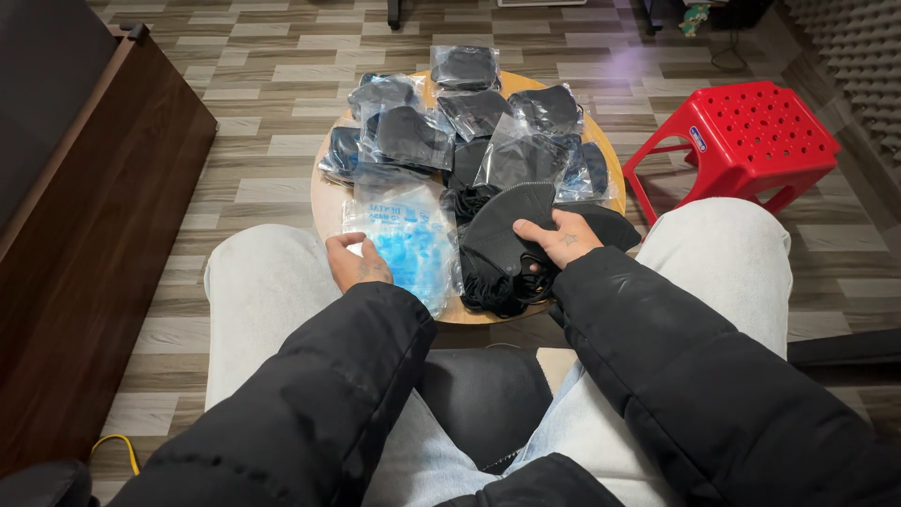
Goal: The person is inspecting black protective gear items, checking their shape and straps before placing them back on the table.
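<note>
My right hand (560,238) grips a loose black face mask (507,230) on top of a heap of loose black masks (497,282) at the near edge of a small round wooden table (324,202). My left hand (354,260) rests on the near left edge of a clear plastic bag (408,239) holding small blue-printed packets; its fingers curl at the bag's edge. Farther back on the table lie several black masks sealed in clear plastic sleeves (413,136).
A red perforated plastic stool (751,131) stands to the right of the table. A dark wooden cabinet (84,235) runs along the left. My knees in light trousers flank the table. A yellow cable (117,446) lies on the floor at lower left.
</note>
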